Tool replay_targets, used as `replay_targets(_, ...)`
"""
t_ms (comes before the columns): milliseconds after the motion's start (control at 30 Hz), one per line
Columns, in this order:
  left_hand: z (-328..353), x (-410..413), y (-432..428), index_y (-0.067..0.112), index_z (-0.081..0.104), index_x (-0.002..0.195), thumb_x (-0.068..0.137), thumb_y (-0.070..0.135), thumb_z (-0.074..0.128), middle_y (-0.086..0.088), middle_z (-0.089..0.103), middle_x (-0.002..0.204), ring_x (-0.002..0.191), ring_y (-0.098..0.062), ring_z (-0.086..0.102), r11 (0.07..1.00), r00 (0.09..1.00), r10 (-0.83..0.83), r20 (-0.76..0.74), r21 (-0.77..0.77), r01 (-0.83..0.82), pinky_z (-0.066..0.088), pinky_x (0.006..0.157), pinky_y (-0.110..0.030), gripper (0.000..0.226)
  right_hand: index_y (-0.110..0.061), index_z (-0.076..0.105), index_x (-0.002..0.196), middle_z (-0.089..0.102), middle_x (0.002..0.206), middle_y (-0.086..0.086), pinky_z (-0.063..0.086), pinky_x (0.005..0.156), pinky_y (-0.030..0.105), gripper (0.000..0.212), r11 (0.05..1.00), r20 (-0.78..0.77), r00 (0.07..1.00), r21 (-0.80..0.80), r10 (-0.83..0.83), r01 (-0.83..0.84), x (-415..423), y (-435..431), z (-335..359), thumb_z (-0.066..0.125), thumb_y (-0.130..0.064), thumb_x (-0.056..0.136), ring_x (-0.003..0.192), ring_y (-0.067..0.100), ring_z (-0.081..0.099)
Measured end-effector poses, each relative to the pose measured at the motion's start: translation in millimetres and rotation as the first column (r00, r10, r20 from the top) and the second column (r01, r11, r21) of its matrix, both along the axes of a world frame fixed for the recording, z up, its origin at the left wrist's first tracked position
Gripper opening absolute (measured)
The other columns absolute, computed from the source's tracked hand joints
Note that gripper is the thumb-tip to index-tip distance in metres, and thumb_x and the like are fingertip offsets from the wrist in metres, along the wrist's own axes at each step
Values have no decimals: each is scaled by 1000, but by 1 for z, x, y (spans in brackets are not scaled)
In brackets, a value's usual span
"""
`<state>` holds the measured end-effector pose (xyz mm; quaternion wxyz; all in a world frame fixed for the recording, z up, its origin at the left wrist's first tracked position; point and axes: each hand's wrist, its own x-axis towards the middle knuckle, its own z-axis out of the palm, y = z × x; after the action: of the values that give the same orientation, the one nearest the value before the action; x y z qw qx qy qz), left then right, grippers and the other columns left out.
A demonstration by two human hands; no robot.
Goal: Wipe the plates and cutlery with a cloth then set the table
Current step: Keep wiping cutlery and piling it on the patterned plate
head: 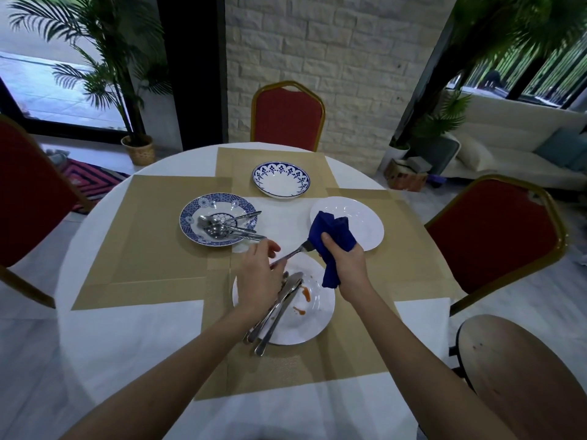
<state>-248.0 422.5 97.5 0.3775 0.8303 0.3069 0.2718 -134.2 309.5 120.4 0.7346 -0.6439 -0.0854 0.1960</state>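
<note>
Silver fork (292,254) pinched by left hand (257,277), head wrapped in dark blue cloth (330,236) gripped by right hand (344,258). Near round white plate (314,319) stained; wiping judged early, setting undone.

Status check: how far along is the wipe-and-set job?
Early. Done, it seems: the far plate and the right plate sit bare and look clean. In hand: the left hand holds a fork while the right hand wraps the cloth round its head. Left: the near plate shows red smears and carries cutlery, spoons lie in the patterned plate, and nothing is laid beside any plate.
</note>
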Motion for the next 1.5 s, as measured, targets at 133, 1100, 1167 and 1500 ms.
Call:
replay_targets(133,8,9,-1,13,68,96,98,38,43,2,71,88,82,-13,67,844,993,-108,43,-524,115,56,82,-33,35,-16,62,98,68,88,2,51,78,36,15,996,1,996,-2,91,-91,-2,-5,-4,69,-11,86,81,19,62)
replay_targets(1100,1,10,-11,3,67,98,96,5,48,2,66,74,52,4,61,771,924,-383,15,-546,329,47,55,-9,20,-17,67,87,64,104,17,57,78,38,29,939,338,940,-336,47,74,25,-5,-4,77,-31,64,85,22,66)
replay_targets(1167,-1,9,-14,7,68,98,97,6,48,-2,69,82,60,2,64,775,933,-359,13,-552,306,51,62,-11,20,-21,66,86,68,97,15,56,74,34,17,961,298,955,-262,-5,86,24,-7,4,76,-20,72,79,17,66)
replay_targets(1500,-4,19,-17,19,60,106,102,29,31,4,60,103,96,-12,55,817,879,-436,-194,-495,297,39,81,-25,31,-24,60,94,65,87,-6,49,66,23,23,981,53,995,-172,-86,94,20,-12,1,73,-10,82,79,13,60)
